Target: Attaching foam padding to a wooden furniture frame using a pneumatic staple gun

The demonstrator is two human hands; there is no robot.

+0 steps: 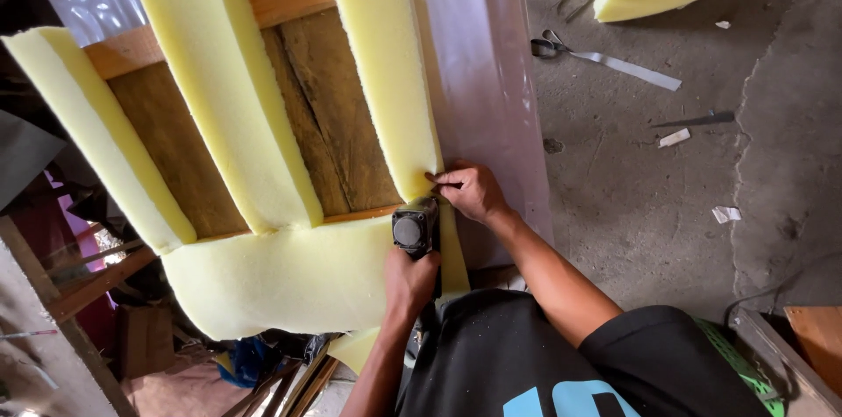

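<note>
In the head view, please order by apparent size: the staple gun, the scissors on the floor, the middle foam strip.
1. middle foam strip, clearly largest.
2. staple gun and scissors: they look alike, and the gun is nearer the camera, so I cannot rank them.

The left hand (pixel 409 281) is closed in a firm grip, its forearm rising straight from below. The right hand (pixel 472 190) lies palm down with fingers (pixel 443 178) pinched together and pointing left, its bare forearm stretched out diagonally from the short black sleeve.

Cracked grey concrete floor (pixel 667 171), littered, apparently in daylight.
</note>
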